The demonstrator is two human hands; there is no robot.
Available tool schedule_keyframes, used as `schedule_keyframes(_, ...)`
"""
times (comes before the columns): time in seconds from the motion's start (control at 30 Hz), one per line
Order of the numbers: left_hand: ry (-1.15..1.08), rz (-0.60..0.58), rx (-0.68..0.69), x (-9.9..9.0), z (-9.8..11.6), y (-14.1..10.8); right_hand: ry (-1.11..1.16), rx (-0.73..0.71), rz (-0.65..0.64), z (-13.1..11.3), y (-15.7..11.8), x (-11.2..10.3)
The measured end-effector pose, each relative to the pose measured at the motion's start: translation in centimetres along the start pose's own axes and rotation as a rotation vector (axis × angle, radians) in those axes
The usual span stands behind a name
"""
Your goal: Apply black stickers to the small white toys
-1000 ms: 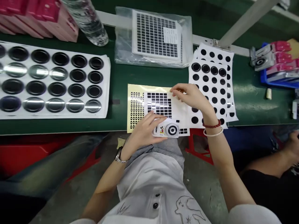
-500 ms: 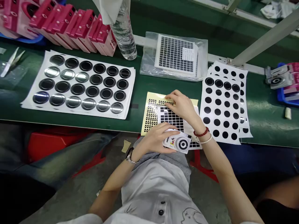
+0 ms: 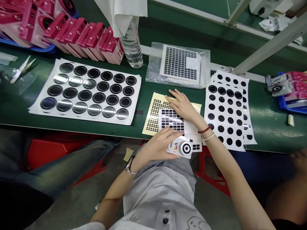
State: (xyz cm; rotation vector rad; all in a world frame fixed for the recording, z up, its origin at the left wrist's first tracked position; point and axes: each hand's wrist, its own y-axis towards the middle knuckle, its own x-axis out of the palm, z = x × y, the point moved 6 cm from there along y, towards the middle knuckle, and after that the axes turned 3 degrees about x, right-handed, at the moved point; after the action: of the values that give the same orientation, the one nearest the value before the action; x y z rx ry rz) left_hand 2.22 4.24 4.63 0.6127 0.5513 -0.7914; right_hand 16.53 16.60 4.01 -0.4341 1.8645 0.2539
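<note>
In my left hand (image 3: 161,145) I grip a small white toy camera (image 3: 180,147) with a cartoon mouse on its front and black rings on its lens. It is at the table's front edge, over the lower part of a white sheet of black rectangular stickers (image 3: 171,118). That sheet overlaps a yellow-backed sheet (image 3: 151,111) of small black stickers with pale centres. My right hand (image 3: 182,104) lies over the upper part of both sheets, fingers stretched out and apart, with nothing visible in it.
Left lies a stack of large round black stickers (image 3: 92,92); right, sheets of black dots (image 3: 223,118). Behind are a bagged sticker pack (image 3: 179,64), a water bottle (image 3: 131,44) and pink cameras (image 3: 88,38). Tweezers (image 3: 22,68) lie far left. A slanted post (image 3: 266,44) stands right.
My right hand's fingers have gone from bent together over the sheets to spread flatter on them. My left hand still holds the toy camera in nearly the same place. The view has shifted slightly.
</note>
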Motion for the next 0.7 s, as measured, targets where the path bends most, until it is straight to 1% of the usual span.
schedule_keyframes(0.1, -0.023, -0.054, -0.007, -0.4, 0.0, -0.4, 0.083, -0.035, -0.033, 1.4, 1.1, 0.0)
schedule_keyframes(0.17, -0.035, -0.079, -0.017, -0.6, -0.2, -0.6, 0.133, -0.045, -0.015, 1.9, 1.8, -0.4)
schedule_keyframes(0.2, -0.042, -0.083, -0.024, -0.8, -0.3, -0.8, 0.156, -0.038, 0.034, 2.1, 1.9, -0.9)
schedule_keyframes(0.3, -0.05, -0.059, -0.059, -1.4, -0.7, -1.2, 0.196, 0.062, 0.277, 2.5, 1.0, -2.4)
schedule_keyframes(0.33, -0.046, -0.043, -0.065, -1.6, -0.9, -1.3, 0.205, 0.104, 0.336, 2.6, 0.4, -2.6)
schedule_keyframes(0.37, -0.04, -0.022, -0.065, -1.8, -1.0, -1.3, 0.214, 0.136, 0.366, 2.6, -0.3, -2.5)
schedule_keyframes(0.5, -0.038, 0.075, 0.003, -2.0, -1.3, -0.8, 0.259, 0.169, 0.34, 2.2, -1.9, -0.9)
schedule_keyframes(0.6, -0.019, 0.151, 0.035, -1.5, -1.8, -0.2, 0.282, 0.186, 0.307, 2.1, -1.8, -0.3)
schedule_keyframes(0.7, 0.022, 0.185, 0.023, -0.9, -2.5, 0.0, 0.276, 0.2, 0.248, 2.1, -1.2, -0.5)
